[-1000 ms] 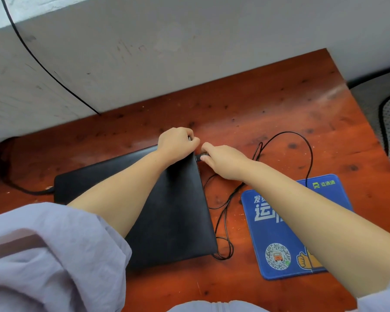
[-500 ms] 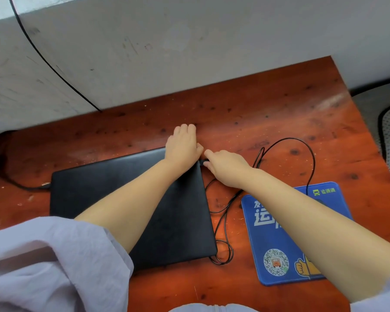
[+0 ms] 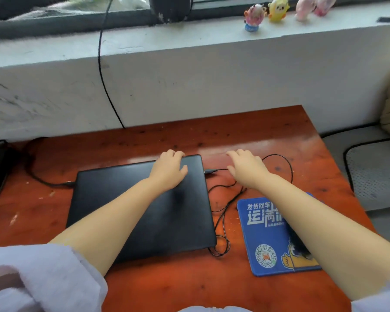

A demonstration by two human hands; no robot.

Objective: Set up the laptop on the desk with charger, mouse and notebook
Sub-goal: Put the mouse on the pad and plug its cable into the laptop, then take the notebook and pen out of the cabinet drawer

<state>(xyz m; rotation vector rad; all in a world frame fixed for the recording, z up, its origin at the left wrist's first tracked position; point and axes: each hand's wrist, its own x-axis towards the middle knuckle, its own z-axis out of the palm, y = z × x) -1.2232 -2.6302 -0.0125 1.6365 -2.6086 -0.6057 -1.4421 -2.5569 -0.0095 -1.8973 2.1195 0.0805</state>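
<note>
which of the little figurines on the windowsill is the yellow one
The second figurine from the left. It is yellow and round; the one to its left is pink and white on a blue base, and the two to its right are pink.

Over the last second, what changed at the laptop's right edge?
The right hand let go of the cable plug and moved right, open above the desk. The left hand uncurled and rests flat on the closed laptop. Plug now in the laptop's side; mouse pad unchanged.

Pale lilac sleeves [image 3: 43,278] pushed up, forearms bare, no rings/watch.
</note>
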